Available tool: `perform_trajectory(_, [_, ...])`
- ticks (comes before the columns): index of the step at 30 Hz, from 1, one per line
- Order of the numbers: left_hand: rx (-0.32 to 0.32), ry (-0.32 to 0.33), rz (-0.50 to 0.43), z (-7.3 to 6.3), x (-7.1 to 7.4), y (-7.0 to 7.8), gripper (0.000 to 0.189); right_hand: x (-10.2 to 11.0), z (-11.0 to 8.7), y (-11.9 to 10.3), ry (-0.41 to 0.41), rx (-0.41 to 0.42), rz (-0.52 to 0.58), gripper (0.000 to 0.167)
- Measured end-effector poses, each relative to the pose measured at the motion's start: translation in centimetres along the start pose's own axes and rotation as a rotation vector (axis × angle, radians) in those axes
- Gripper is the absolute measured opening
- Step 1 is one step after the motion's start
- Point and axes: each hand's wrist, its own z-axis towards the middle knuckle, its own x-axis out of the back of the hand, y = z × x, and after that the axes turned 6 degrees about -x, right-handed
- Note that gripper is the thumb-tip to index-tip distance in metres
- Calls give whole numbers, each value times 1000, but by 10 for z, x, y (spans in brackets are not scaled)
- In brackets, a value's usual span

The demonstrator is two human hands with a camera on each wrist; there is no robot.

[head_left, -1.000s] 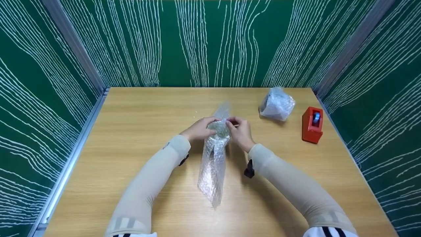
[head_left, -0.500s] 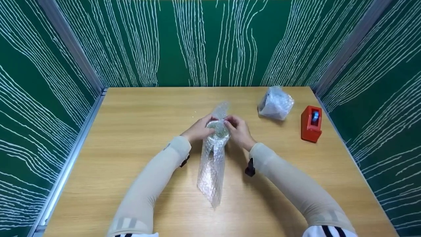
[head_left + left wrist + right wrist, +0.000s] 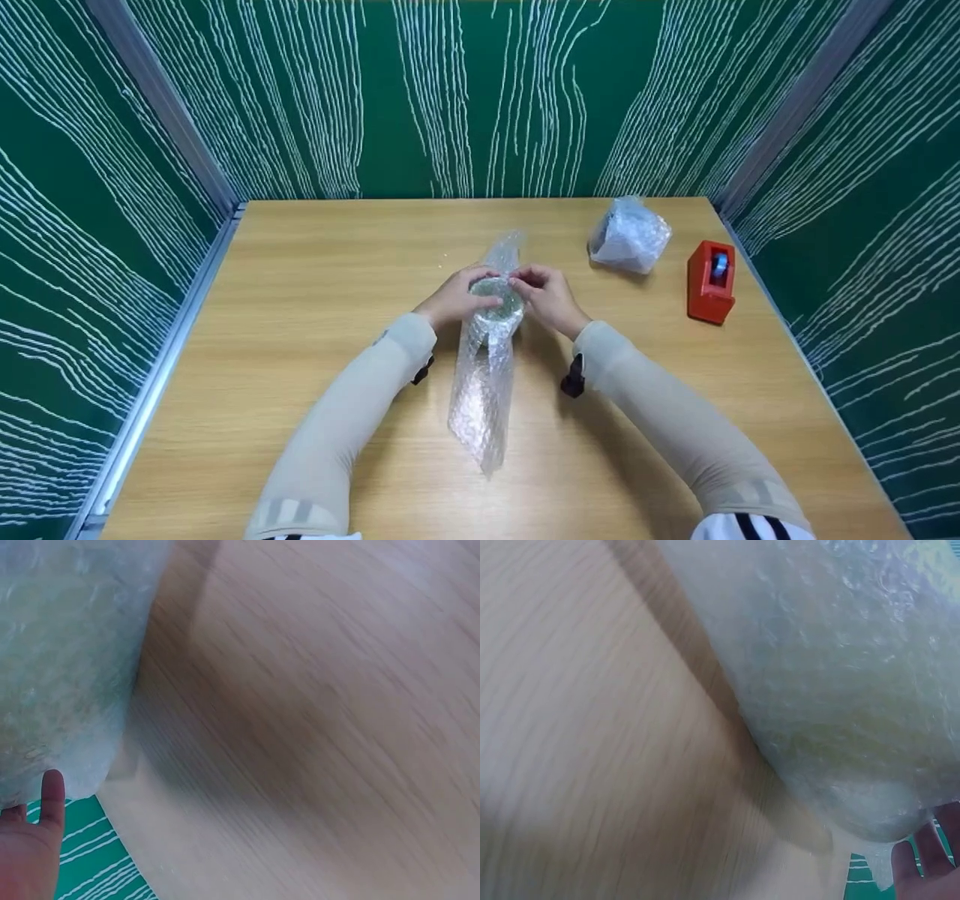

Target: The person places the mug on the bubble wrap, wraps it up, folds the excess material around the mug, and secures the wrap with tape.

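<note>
Mid-table stands a round, greenish see-through item like a glass [image 3: 511, 301], with bubble wrap [image 3: 484, 397] around it. One long tail of the wrap runs toward the near edge and a shorter one points to the back. My left hand [image 3: 459, 294] grips the rim from the left, thumb lying over the top and fingers along the far side. At the right of the rim, my right hand [image 3: 551, 298] pinches the wrap between thumb and fingers. Both wrist views show the wrapped side [image 3: 64, 667] close up, with only a few fingers visible at its end.
A second bubble-wrapped bundle [image 3: 630, 236] sits at the back right of the wooden table [image 3: 315, 255]. Right of it, near the table's side edge, is a red tape dispenser [image 3: 710, 285] with a blue roll. Green walls with white lines enclose the back and sides.
My left thumb has slid further in over the round top. The right hand has shifted slightly at the rim, its fingertips a little further left. The bundle and tape dispenser stay put.
</note>
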Motion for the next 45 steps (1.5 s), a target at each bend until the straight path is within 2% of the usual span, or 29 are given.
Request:
perform_trajectory(3, [-14, -17, -41, 1, 0, 0, 49, 1, -1, -1, 9, -2, 8, 15])
perform_trajectory(12, [6, -83, -193, 0, 7, 3, 48, 0, -10, -3, 40, 17, -13, 15])
perform_trajectory(20, [-48, -69, -87, 4, 10, 11, 29, -3, -17, -2, 95, 32, 0, 12])
perform_trajectory(28, [-23, -45, -84, 5, 5, 14, 19, 9, -23, 0, 55, 27, -56, 17])
perform_trajectory(31, [-16, -46, -71, 6, 4, 14, 19, 17, -20, 6, 88, -6, -39, 22])
perform_trajectory(38, [-5, -40, -74, 8, 0, 15, 19, 28, -4, 26, 163, -150, 10, 40])
perform_trajectory(45, [-4, -22, -75, 8, -2, 14, 19, 24, 12, 32, 154, -324, 187, 61])
